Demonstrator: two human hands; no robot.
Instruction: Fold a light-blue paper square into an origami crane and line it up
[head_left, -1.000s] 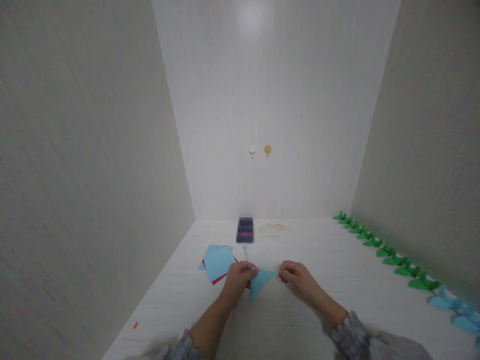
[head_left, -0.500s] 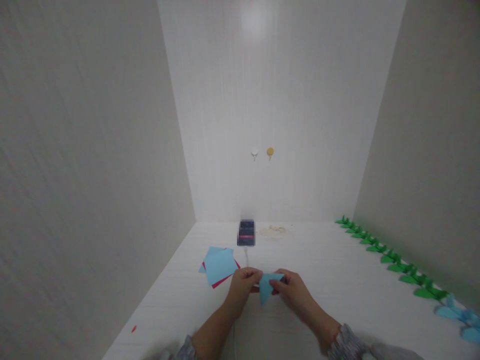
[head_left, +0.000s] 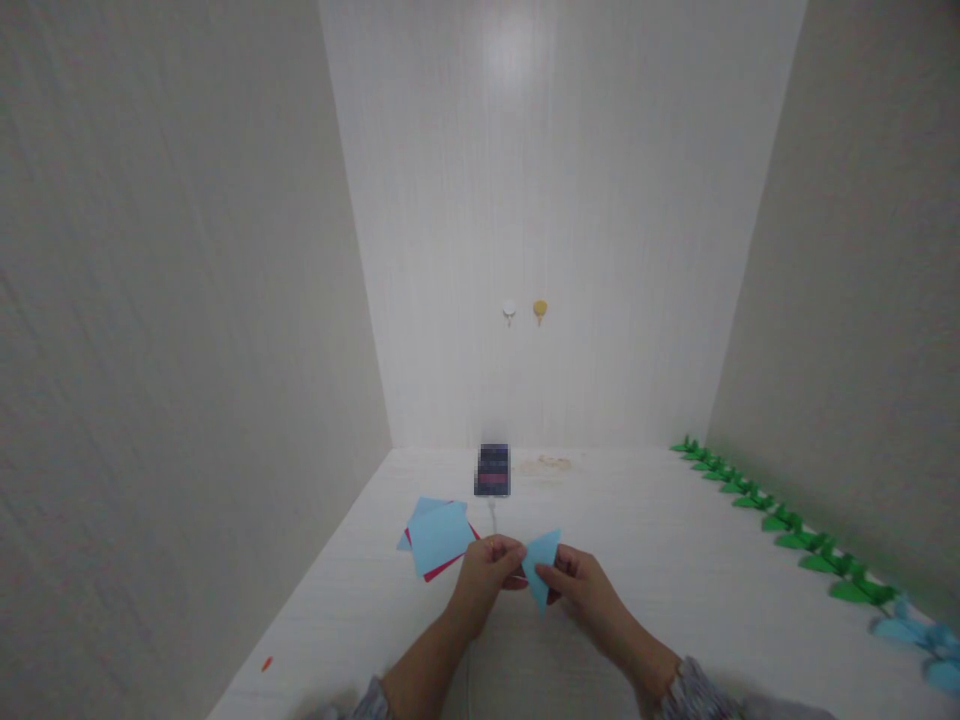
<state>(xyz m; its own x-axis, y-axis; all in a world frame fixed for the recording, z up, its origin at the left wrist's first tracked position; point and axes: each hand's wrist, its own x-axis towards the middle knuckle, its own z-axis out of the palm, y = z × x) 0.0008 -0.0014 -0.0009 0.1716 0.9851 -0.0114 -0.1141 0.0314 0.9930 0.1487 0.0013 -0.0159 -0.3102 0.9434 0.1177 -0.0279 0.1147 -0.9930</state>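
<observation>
A light blue piece of folded paper [head_left: 541, 562], roughly triangular, is held up above the table between my two hands. My left hand [head_left: 487, 577] pinches its left corner between thumb and fingers. On the other side, my right hand [head_left: 581, 583] grips the right edge, its thumb lying on the front face and the other fingers behind. Just beyond my left hand lies a loose stack of blue and red paper sheets [head_left: 440, 537].
A phone [head_left: 493, 470], blurred out, leans near the back wall with a white cable [head_left: 493, 517]. Along the right wall runs a row of green folded-paper leaves [head_left: 784, 522], ending in blue paper pieces [head_left: 919, 635]. A small orange scrap [head_left: 267, 664] lies front left. Two hooks [head_left: 540, 311] hang on the wall.
The folded blue paper has turned in my hands, so its upper right corner now points up and its lower tip has shifted right. My hands have barely moved.
</observation>
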